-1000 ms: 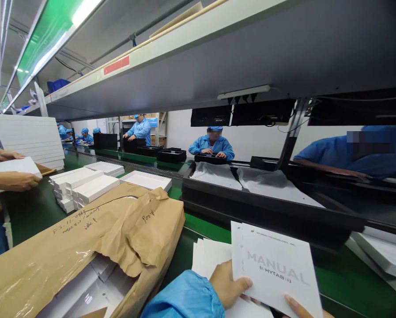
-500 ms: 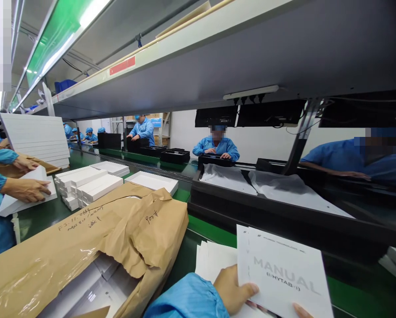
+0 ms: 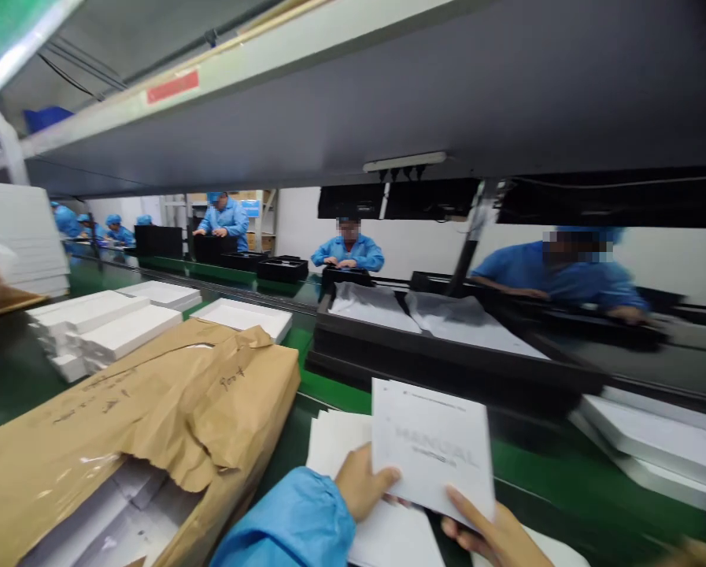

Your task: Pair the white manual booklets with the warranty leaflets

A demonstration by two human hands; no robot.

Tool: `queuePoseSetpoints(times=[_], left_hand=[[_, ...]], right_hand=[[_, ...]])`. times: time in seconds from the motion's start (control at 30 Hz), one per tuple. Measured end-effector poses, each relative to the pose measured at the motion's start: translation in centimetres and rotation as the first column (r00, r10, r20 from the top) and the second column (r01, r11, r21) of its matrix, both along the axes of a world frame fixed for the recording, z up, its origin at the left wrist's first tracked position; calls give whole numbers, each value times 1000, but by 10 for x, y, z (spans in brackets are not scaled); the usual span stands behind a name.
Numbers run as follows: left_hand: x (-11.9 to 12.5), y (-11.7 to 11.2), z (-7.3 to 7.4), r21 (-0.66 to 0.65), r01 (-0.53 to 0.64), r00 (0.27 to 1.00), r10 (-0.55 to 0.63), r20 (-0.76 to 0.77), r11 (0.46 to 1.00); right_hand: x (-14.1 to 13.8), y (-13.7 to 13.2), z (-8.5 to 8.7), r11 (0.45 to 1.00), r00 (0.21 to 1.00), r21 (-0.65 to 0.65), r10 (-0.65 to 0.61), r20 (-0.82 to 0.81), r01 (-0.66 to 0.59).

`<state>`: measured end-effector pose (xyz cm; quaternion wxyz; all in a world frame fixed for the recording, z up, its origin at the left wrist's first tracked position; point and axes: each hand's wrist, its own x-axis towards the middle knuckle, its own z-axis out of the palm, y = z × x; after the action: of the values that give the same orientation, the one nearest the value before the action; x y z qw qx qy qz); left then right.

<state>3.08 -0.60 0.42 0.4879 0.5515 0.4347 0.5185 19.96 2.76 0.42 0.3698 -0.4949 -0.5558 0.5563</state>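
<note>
A white booklet with "MANUAL" on its cover (image 3: 435, 449) is held up in front of me, tilted. My left hand (image 3: 361, 480) grips its lower left side, thumb on the cover. At the lower right edge my right hand (image 3: 488, 524) pinches the booklet, with its thumb on the front. Behind and beneath my left hand lie more white booklets or sheets (image 3: 334, 437), fanned unevenly. To the left rests a torn brown paper package (image 3: 211, 394) with handwriting on it and white printed items showing inside.
White narrow boxes (image 3: 105, 323) and an open white tray (image 3: 243, 316) stand beyond the package. Black trays (image 3: 388, 346) with translucent sheets lie ahead, and white boxes (image 3: 665, 441) at right. A shelf (image 3: 329, 102) hangs overhead. Co-workers in blue sit across the line.
The view has swung right, bringing the white boxes at right into sight. More of my right hand shows on the booklet. The co-worker at left is mostly out of frame.
</note>
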Motion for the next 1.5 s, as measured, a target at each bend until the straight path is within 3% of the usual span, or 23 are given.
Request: queuePoseSetpoints(times=[0.1,0.17,0.27,0.33,1.07,1.3,1.5], left_hand=[[1,-4,-1,-23,-25,998,24,-52,999],[0,-5,-2,-19,-43,997,42,-70,999],[-3,-2,-7,112,-132,985,143,-96,985],[-4,-2,-9,116,-136,982,149,-118,984],[-2,-9,-7,81,-131,975,143,-168,988],[1,-11,-5,-83,-18,999,15,-41,996],[3,-12,-2,-38,-40,999,39,-18,998]], right_hand=[[-2,-10,5,996,996,28,87,7,-87],[-2,-11,5,994,997,69,80,8,-81],[-2,-10,0,990,995,109,95,-16,-93],[-2,-10,-2,990,997,119,73,-12,-71],[-4,-15,-5,980,998,190,63,6,-63],[-4,-16,-3,983,999,179,43,33,-48],[-3,-16,-2,983,999,176,54,7,-55]])
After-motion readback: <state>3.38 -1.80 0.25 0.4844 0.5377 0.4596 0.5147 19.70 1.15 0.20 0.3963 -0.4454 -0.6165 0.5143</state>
